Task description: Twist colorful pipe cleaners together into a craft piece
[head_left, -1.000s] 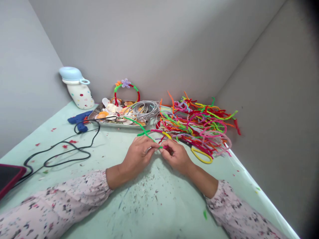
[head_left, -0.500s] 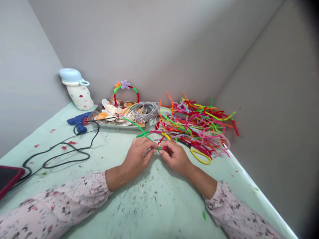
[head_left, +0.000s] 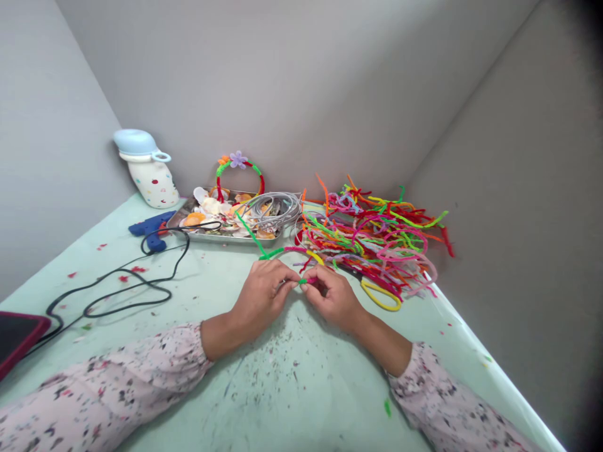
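My left hand [head_left: 264,294] and my right hand [head_left: 333,297] meet at the middle of the table, both closed in a pinch. Between their fingertips is a short green part of a pipe-cleaner band [head_left: 296,249], with pink beside it at my right fingertips. The band arches behind both hands in green, pink and yellow. A loose green pipe cleaner end [head_left: 252,232] sticks up and left from behind my left hand. Yellow-handled scissors [head_left: 380,295] lie just right of my right hand, their blades partly under the pile.
Pipe cleaners [head_left: 377,238] are heaped at the back right. A metal tray [head_left: 226,238] holds shells, coiled wire [head_left: 277,210] and a flowered hoop [head_left: 239,160]. Left are a bottle [head_left: 153,179], a blue glue gun [head_left: 153,231], its black cord [head_left: 127,282] and a dark red-edged device [head_left: 19,336].
The loose green end has swung from behind my left fingers to a steeper slant further left. Both hands keep nearly the same place and pinch.
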`<control>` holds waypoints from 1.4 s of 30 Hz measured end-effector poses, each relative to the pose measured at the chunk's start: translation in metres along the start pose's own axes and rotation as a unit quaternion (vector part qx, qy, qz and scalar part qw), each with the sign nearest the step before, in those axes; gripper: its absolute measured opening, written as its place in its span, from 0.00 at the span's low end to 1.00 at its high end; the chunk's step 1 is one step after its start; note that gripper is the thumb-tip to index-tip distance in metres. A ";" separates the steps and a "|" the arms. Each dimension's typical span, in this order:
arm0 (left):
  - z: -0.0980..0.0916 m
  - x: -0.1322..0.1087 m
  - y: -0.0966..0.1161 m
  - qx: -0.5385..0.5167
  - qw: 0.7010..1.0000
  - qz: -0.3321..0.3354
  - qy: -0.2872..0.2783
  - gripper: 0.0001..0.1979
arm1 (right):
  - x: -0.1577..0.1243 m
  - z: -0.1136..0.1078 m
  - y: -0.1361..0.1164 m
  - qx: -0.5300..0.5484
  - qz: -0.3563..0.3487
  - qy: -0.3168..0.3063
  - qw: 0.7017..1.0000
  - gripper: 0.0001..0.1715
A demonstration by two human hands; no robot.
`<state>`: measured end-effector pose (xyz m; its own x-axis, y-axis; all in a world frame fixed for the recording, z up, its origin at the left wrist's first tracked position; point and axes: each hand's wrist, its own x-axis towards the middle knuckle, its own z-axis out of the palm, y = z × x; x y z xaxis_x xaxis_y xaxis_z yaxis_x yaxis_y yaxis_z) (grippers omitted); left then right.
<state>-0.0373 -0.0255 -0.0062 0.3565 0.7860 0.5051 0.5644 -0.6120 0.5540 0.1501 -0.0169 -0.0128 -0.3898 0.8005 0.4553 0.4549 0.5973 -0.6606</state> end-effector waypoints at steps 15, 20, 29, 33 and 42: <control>0.000 -0.001 0.001 0.001 1.000 -0.014 -0.001 0.03 | 0.000 0.001 -0.001 0.005 0.005 0.004 1.000 0.04; 0.001 -0.002 -0.001 0.005 1.000 -0.005 -0.001 0.03 | 0.000 0.000 -0.001 0.002 0.002 0.001 1.000 0.04; 0.000 0.000 0.000 0.025 0.999 0.015 -0.029 0.05 | 0.000 0.000 -0.002 -0.006 -0.003 -0.003 1.000 0.04; -0.001 0.000 0.002 0.036 0.998 0.007 -0.047 0.04 | 0.000 0.000 -0.002 -0.003 -0.004 -0.012 1.000 0.04; -0.001 0.001 0.001 0.013 0.998 -0.007 -0.064 0.04 | 0.000 0.001 -0.001 -0.010 -0.018 -0.014 1.000 0.05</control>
<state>-0.0371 -0.0255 -0.0042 0.4395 0.8002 0.4081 0.5884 -0.5998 0.5423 0.1493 -0.0172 -0.0126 -0.4287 0.7764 0.4619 0.4550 0.6273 -0.6321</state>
